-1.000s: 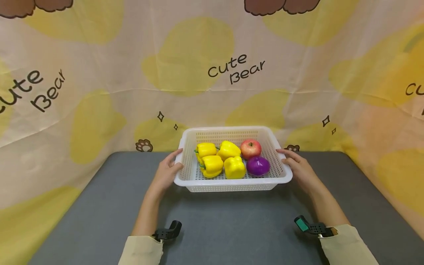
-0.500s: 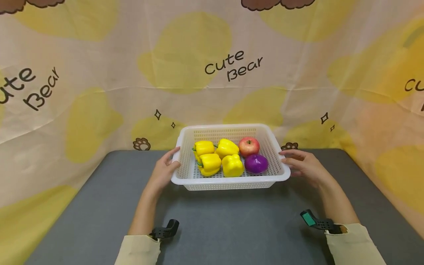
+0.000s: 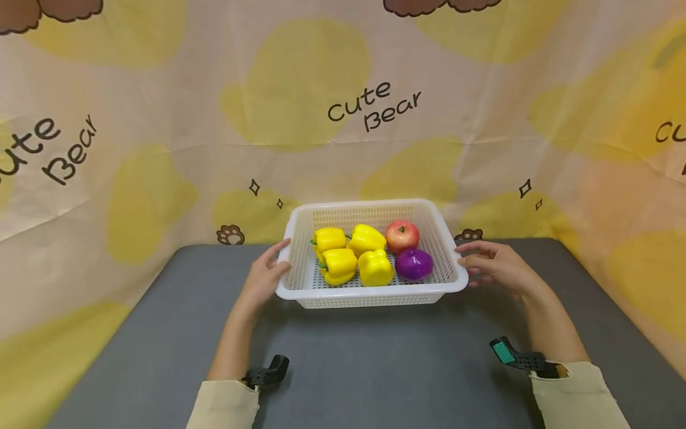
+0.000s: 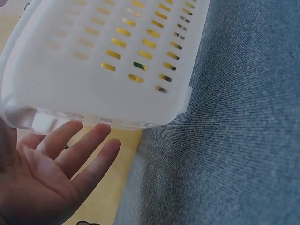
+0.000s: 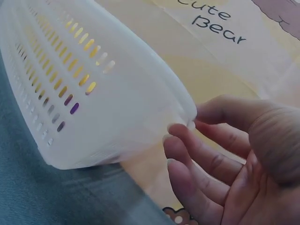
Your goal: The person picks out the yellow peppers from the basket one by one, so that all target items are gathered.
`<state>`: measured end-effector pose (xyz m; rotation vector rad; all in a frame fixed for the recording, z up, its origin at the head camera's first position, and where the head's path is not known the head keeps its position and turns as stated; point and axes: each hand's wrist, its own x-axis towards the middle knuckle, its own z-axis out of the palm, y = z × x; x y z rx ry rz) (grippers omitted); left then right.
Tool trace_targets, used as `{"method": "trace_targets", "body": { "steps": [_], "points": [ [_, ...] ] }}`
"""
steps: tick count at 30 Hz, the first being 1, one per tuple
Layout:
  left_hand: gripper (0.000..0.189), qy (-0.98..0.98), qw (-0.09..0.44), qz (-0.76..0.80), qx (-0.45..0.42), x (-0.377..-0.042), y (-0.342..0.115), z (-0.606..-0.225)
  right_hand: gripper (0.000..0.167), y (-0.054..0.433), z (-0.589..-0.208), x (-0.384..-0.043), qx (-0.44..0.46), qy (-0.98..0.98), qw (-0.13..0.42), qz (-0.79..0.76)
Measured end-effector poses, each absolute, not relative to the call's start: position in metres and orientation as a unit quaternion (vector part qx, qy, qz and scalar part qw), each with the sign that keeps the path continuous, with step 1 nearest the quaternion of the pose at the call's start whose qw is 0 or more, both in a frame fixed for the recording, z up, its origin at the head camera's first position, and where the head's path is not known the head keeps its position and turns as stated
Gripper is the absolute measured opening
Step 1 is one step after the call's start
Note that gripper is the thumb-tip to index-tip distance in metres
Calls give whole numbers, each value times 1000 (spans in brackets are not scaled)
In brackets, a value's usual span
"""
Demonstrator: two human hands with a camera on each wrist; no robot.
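Pinching the white basket (image 3: 370,292), left hand (image 3: 263,279) opposite right hand (image 3: 505,269).

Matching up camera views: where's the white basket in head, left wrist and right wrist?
Head: white basket just below and right of centre.
Left wrist: basket upper left, cut off at the top.
Right wrist: basket upper left, cut off at the top.
Shared landmark: tabletop, bottom in head, right side in left wrist, lower left in right wrist.
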<state>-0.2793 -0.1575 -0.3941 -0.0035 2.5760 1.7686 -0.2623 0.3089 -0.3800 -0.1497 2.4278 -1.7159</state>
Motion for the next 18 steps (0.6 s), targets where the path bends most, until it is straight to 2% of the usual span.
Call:
{"method": "trace_targets", "body": {
  "steps": [5,12,18],
  "points": [
    [62,820,3,573,-1,-278,-156,-398,47,312,-375,-270,-38,813,116,-570],
    [63,813,-1,582,1,-280,-154,-399,39,312,-376,-279,-44,806,123,-577],
    [63,828,-9,561,9,-280,-158,-395,19,311,-380,-281,-55,788,124,-601]
  ]
}}
